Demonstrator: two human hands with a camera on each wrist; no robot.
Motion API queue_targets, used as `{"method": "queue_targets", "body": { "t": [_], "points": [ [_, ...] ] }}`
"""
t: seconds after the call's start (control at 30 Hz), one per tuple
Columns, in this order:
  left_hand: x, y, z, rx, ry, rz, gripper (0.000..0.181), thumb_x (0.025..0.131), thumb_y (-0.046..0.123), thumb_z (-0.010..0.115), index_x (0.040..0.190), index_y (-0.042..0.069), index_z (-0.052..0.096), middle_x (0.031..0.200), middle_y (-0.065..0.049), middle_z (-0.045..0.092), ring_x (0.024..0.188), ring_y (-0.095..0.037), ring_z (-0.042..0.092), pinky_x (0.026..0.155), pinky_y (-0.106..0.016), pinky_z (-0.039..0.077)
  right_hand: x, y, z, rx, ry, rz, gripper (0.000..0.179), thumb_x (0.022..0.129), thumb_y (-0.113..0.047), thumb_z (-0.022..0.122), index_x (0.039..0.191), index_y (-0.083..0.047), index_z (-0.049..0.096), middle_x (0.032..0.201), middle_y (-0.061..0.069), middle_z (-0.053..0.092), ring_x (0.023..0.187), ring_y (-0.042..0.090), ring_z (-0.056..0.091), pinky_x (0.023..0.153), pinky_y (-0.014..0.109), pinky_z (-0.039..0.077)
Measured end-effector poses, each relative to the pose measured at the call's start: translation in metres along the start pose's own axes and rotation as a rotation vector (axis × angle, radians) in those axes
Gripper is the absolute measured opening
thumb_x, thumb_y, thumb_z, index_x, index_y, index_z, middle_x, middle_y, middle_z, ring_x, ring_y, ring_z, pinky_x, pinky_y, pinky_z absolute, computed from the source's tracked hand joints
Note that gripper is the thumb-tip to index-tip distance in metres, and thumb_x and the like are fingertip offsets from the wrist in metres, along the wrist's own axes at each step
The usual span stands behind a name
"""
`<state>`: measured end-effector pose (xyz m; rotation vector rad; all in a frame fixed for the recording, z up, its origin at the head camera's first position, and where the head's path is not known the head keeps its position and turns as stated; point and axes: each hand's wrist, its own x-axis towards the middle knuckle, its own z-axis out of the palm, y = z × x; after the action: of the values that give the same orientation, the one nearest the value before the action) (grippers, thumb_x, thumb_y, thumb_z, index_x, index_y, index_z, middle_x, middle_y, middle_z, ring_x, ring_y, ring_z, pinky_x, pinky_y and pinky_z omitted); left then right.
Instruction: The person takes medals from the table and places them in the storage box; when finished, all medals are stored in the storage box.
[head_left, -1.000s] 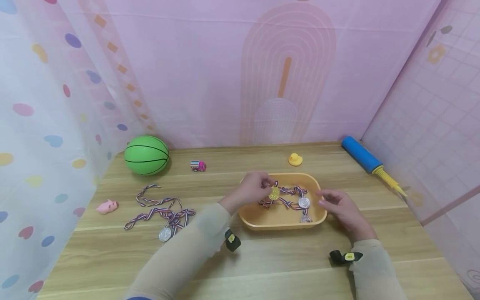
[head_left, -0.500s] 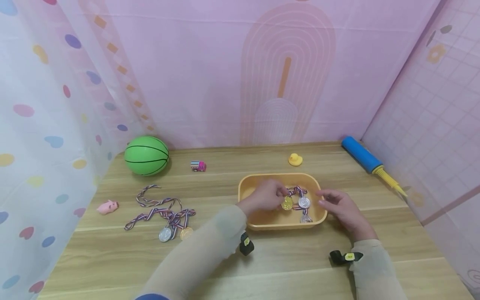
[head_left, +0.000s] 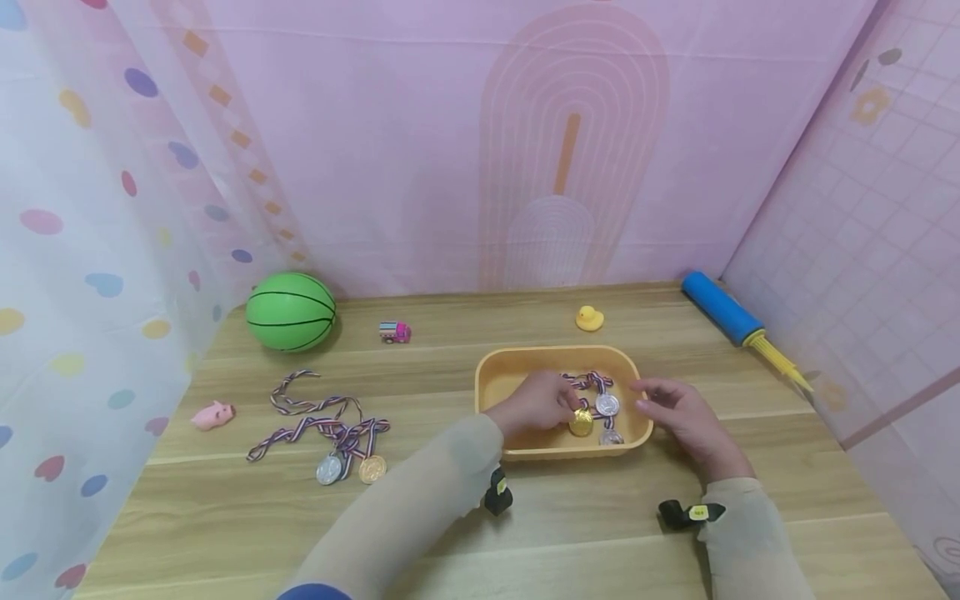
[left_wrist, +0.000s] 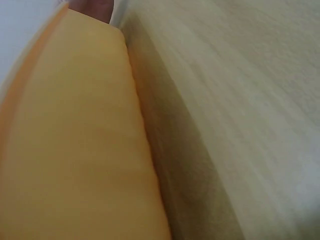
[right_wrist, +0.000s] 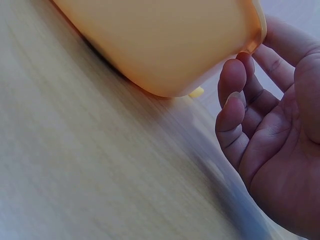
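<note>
Inside the yellow-orange plastic basin (head_left: 491, 379), my left hand (head_left: 536, 404) pinches a gold medal (head_left: 581, 422) near its top. Striped ribbons and two silver medals, one (head_left: 607, 405) above the other (head_left: 611, 437), lie at the basin's right side. My right hand (head_left: 686, 421) holds the basin's right rim, its fingers bent at the edge in the right wrist view. The basin's outer wall (left_wrist: 75, 125) fills much of the left wrist view, where my left hand's grip is hidden. On the table at left lie another silver medal (head_left: 328, 468) and a gold one (head_left: 372, 468) with tangled ribbons (head_left: 341, 433).
A green ball (head_left: 291, 312), a pink toy truck (head_left: 394, 332) and a yellow rubber duck (head_left: 589, 318) stand along the back. At far left lies a pink toy pig (head_left: 213, 415). A blue and yellow hand pump (head_left: 723, 310) lies at the back right.
My left hand has moved right and nearer the front of the basin with the gold medal, lowering it beside the silver ones. The gold medal on the table came into view. My right hand stays put.
</note>
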<state>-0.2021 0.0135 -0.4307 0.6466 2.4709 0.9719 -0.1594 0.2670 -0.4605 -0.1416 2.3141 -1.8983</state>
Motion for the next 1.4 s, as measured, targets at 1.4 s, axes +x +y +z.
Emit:
{"method": "queue_targets", "body": {
  "t": [1.4],
  "points": [
    [-0.0001, -0.0064, 0.0035, 0.052, 0.052, 0.019, 0.004, 0.081, 0.017, 0.077, 0.078, 0.015, 0.074, 0.071, 0.011, 0.063, 0.07, -0.007, 0.054, 0.064, -0.019, 0.043, -0.0013, -0.0047, 0.0019, 0.027, 0.004, 0.016, 0.043, 0.089, -0.016, 0.069, 0.123, 0.007, 0.056, 0.126, 0.007, 0.06, 0.133, 0.038, 0.034, 0.111, 0.056, 0.02]
  ]
}}
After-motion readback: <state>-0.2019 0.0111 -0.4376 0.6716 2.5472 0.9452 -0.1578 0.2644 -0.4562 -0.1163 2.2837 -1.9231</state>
